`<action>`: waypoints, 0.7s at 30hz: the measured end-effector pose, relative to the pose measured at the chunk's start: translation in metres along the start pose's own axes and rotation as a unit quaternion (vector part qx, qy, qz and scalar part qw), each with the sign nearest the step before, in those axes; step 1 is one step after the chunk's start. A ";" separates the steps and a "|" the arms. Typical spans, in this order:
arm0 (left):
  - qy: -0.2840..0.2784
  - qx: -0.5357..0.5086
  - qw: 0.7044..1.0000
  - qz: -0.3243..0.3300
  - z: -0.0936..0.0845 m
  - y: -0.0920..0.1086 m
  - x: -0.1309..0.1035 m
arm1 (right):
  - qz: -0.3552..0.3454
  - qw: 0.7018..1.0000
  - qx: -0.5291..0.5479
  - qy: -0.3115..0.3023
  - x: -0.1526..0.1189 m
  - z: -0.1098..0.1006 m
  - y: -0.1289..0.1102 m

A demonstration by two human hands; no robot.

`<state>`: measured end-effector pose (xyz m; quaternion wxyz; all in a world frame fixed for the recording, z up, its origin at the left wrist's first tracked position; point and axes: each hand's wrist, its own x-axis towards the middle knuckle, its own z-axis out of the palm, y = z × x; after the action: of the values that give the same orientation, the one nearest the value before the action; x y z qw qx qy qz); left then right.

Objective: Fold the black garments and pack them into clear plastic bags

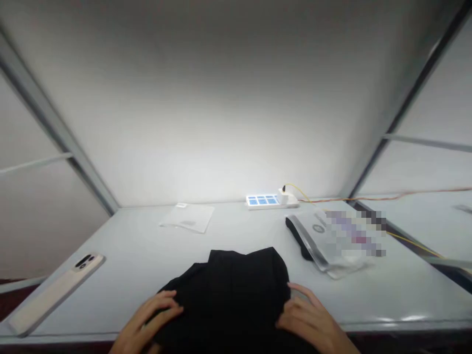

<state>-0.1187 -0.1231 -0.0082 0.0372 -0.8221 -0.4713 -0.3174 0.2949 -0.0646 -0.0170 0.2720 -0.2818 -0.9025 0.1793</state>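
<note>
A black garment (232,290) lies folded on the white table (140,255) near the front edge. My left hand (147,322) rests on its left side, fingers spread over the cloth. On the garment's right edge sits my right hand (313,319), fingers curled against the fabric. Neither hand lifts it.
A phone (55,290) lies face down at the left front. A clear plastic bag (188,216) lies further back. A stack of packaged black items (332,236) sits at the right. A white power strip (271,200) with a yellow cable stands against the back wall.
</note>
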 end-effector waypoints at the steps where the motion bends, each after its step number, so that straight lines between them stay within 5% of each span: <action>1: 0.020 -0.009 0.999 -0.048 0.000 -0.002 0.010 | 0.071 0.996 0.024 0.044 0.005 -0.002 -0.001; 4: 0.068 -0.009 0.981 -0.181 0.010 -0.007 0.048 | 0.264 0.950 0.041 0.160 0.028 -0.006 0.004; 6: 0.063 -0.003 0.974 -0.220 0.025 -0.011 0.073 | 0.318 0.928 0.007 0.192 0.046 -0.009 0.015; 9: 0.040 0.055 0.973 -0.219 0.047 -0.015 0.094 | 0.322 0.913 -0.109 0.223 0.069 -0.010 0.028; 13: 0.126 0.115 0.976 -0.139 0.059 0.008 0.094 | 0.241 0.898 -0.247 0.273 0.084 0.002 0.021; 17: 0.069 0.125 0.989 -0.023 0.072 0.047 0.090 | 0.166 0.955 -0.215 0.117 0.085 0.024 0.006; 21: 0.013 0.205 0.976 0.076 0.103 0.054 0.089 | 0.210 0.963 -0.165 -0.027 0.079 0.031 0.009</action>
<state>0.0062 -0.0492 -0.0275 0.2353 -0.8262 -0.4620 -0.2205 0.2253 -0.0150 -0.0153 0.1532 -0.5007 -0.8473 0.0883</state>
